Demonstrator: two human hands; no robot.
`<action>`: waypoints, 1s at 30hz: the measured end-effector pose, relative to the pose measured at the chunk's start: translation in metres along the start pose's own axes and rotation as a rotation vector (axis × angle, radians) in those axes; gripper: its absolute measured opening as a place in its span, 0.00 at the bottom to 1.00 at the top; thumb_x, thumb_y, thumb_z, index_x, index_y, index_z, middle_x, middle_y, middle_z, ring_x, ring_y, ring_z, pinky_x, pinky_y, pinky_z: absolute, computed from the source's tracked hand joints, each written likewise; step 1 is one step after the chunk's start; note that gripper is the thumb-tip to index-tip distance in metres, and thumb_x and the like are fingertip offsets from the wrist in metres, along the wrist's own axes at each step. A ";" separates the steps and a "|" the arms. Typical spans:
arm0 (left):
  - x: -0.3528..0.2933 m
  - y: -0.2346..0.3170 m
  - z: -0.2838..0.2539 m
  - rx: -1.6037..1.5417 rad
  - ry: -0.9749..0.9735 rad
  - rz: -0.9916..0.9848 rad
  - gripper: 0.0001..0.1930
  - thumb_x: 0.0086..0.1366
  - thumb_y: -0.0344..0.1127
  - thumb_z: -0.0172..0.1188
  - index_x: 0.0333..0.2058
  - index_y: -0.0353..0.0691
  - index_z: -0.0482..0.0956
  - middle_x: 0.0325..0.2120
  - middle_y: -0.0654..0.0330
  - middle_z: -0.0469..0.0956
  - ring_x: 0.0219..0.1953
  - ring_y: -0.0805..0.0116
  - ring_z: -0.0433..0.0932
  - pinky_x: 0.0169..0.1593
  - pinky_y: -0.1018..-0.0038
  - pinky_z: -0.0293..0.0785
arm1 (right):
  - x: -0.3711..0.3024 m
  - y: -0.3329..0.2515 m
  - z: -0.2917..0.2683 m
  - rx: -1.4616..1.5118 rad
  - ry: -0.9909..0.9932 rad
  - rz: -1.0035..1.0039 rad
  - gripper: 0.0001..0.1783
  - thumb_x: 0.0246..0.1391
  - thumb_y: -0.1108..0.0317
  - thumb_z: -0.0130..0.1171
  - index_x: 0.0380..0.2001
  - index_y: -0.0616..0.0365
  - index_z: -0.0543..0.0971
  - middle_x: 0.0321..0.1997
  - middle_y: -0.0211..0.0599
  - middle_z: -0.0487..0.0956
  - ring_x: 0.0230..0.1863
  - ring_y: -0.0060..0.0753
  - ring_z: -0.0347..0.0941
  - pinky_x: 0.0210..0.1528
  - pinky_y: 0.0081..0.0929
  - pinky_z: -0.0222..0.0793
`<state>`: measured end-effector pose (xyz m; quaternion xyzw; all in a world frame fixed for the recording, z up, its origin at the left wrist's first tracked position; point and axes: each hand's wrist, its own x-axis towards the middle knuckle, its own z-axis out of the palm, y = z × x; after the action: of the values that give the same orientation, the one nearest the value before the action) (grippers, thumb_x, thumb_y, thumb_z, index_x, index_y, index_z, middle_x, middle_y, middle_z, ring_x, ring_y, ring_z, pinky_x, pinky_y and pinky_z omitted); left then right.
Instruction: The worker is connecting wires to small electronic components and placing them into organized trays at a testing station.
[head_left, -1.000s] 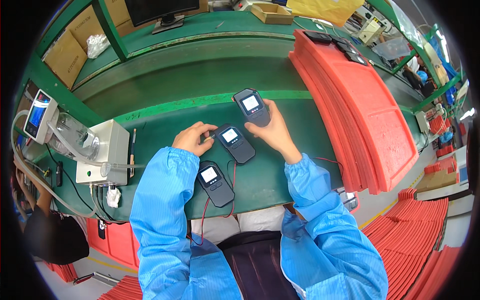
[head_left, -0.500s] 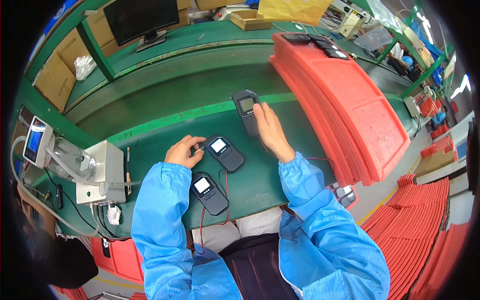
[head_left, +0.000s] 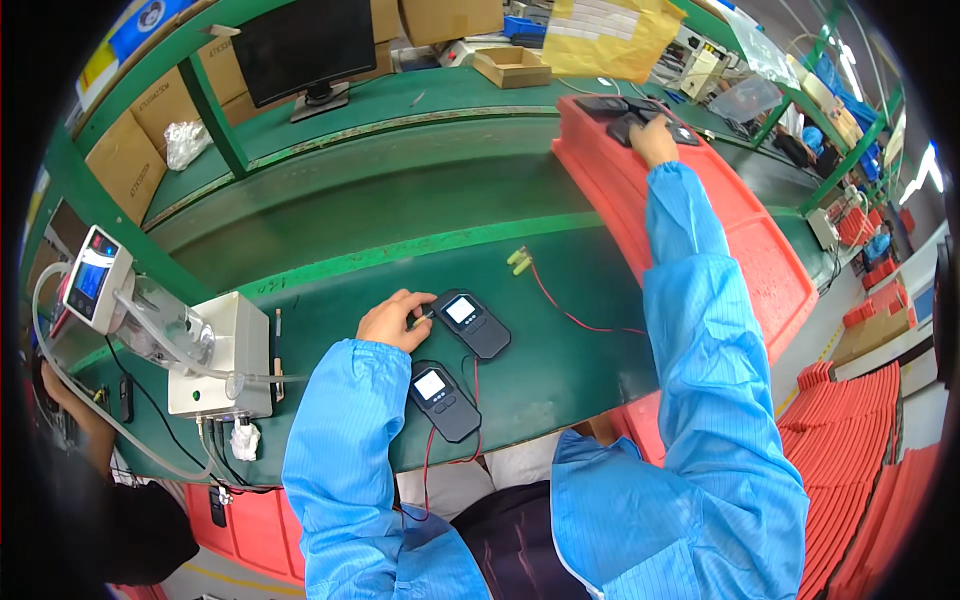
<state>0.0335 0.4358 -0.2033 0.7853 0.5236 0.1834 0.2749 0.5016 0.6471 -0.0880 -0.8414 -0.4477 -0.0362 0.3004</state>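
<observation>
Two black handheld meters with lit white screens lie on the green bench in front of me. My left hand (head_left: 397, 322) is closed at the upper-left side of the farther meter (head_left: 476, 325), pinching a small yellow-green piece (head_left: 421, 319) whose kind I cannot make out. Nearer to me, the second meter (head_left: 446, 402) has red and black leads beside it. Far out to the right, my right hand (head_left: 655, 140) grips a dark handheld meter (head_left: 622, 128) on top of the stacked red trays (head_left: 715, 215). My fingers partly cover it, and other dark devices lie around it.
A red lead with yellow-green connectors (head_left: 519, 261) lies on the bench (head_left: 560, 375). Left of my arm stands a white box apparatus (head_left: 232, 350) with tubing and a small display. Behind are a monitor (head_left: 307, 50) and a wooden tray (head_left: 512, 67). More red trays (head_left: 850, 470) stand at right.
My right hand has carried a meter from above the bench to the top of the red stack, away from the red lead. My left hand stays by the farther meter; the view has shifted slightly.
</observation>
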 end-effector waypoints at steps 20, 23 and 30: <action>-0.019 -0.018 -0.002 0.005 -0.008 -0.036 0.19 0.58 0.38 0.61 0.50 0.48 0.78 0.32 0.62 0.74 0.38 0.60 0.77 0.42 0.65 0.74 | -0.173 -0.055 0.001 0.173 0.044 -1.035 0.10 0.56 0.61 0.57 0.36 0.53 0.81 0.29 0.43 0.81 0.35 0.50 0.77 0.35 0.44 0.71; -0.025 -0.021 -0.003 0.000 0.002 -0.041 0.19 0.58 0.38 0.61 0.50 0.48 0.78 0.32 0.62 0.74 0.37 0.60 0.77 0.42 0.65 0.74 | -0.257 -0.046 0.003 0.152 -0.340 -1.005 0.12 0.56 0.58 0.59 0.38 0.53 0.81 0.27 0.47 0.79 0.30 0.51 0.76 0.32 0.43 0.71; -0.027 -0.024 0.010 -0.043 0.048 0.020 0.20 0.58 0.39 0.61 0.50 0.49 0.78 0.31 0.66 0.72 0.28 0.68 0.72 0.35 0.70 0.71 | -0.309 -0.006 0.024 0.390 -0.323 -0.670 0.14 0.54 0.60 0.64 0.39 0.56 0.81 0.18 0.34 0.71 0.19 0.35 0.69 0.24 0.32 0.65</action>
<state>0.0117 0.4156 -0.2259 0.7798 0.5180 0.2161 0.2773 0.3075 0.4367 -0.2070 -0.5714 -0.7365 0.0859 0.3517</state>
